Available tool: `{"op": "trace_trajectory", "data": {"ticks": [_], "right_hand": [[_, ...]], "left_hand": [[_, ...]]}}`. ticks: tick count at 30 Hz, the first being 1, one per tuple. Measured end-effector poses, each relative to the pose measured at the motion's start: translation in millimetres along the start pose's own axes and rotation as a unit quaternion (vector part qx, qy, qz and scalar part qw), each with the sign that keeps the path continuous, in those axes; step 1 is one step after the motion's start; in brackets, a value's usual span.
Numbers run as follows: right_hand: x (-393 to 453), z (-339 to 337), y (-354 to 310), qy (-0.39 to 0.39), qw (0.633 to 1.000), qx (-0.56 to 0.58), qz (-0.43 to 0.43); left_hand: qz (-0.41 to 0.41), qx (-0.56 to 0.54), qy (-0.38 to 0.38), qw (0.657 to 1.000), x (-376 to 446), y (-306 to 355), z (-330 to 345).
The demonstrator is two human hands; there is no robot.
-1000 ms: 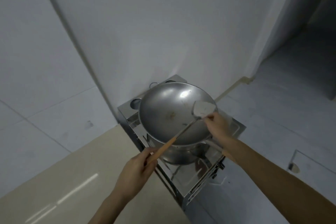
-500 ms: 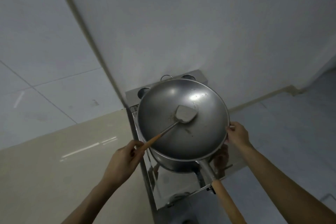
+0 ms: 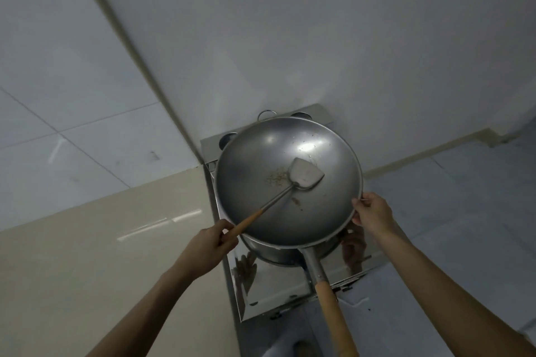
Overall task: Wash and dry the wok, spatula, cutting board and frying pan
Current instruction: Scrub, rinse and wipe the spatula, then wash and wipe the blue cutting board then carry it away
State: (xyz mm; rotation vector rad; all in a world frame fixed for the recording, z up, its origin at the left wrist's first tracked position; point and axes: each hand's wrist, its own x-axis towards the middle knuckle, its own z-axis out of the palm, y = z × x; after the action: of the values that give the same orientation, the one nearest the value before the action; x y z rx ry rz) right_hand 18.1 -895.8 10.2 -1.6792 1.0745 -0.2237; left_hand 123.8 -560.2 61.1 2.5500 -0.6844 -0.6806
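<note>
A large steel wok (image 3: 255, 165) sits on a shiny metal stove (image 3: 278, 287), its long wooden handle (image 3: 333, 316) pointing toward me. Food scraps stick to its inside. A metal spatula (image 3: 304, 174) with a wooden grip lies with its blade inside the wok. My left hand (image 3: 208, 246) is shut on the end of the spatula's wooden grip, at the wok's near left rim. My right hand (image 3: 372, 213) grips the wok's right rim. The cutting board and frying pan are out of sight.
The stove stands in a corner against a white wall (image 3: 290, 38). Behind the wok a small pot handle (image 3: 266, 113) and round openings (image 3: 227, 138) show on the stove. Beige tiled floor (image 3: 101, 255) lies to the left, grey tiles (image 3: 464, 197) to the right.
My right hand let go of the spatula blade and moved to the wok's right rim. The wok's long handle came into view, pointing toward me. The view turned left and closer.
</note>
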Motion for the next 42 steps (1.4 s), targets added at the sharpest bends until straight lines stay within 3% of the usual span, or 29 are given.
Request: {"op": "trace_trajectory", "data": {"ticks": [3, 7, 12, 16, 19, 25, 30, 34, 42], "right_hand": [[-3, -5, -3, 0.035, 0.997, -0.063, -0.037], [-17, -1, -23, 0.086, 0.968, -0.119, -0.204], [-80, 64, -90, -0.083, 0.907, -0.112, -0.397], [-158, 152, -128, -0.262, 0.818, -0.155, -0.488], [-227, 225, -139, -0.354, 0.737, -0.196, -0.541], [-389, 356, -90, -0.496, 0.605, -0.302, -0.545], [-486, 425, -37, -0.56, 0.541, -0.348, -0.522], [-538, 469, -21, -0.589, 0.518, -0.366, -0.501], [-563, 588, -39, -0.593, 0.527, -0.373, -0.482]], "left_hand": [[-0.037, 0.022, 0.067, 0.997, -4, 0, -1], [-0.081, -0.013, 0.19, 0.978, -28, -14, -7], [-0.118, -0.082, 0.255, 0.956, -90, -60, -19], [-0.151, -0.095, 0.305, 0.935, -159, -116, -34], [-0.183, -0.107, 0.335, 0.918, -218, -156, -31], [-0.286, -0.156, 0.365, 0.872, -370, -252, 6], [-0.382, -0.188, 0.356, 0.832, -481, -326, 32], [-0.438, -0.222, 0.356, 0.795, -542, -375, 33], [-0.475, -0.33, 0.36, 0.732, -568, -480, -10]]}}
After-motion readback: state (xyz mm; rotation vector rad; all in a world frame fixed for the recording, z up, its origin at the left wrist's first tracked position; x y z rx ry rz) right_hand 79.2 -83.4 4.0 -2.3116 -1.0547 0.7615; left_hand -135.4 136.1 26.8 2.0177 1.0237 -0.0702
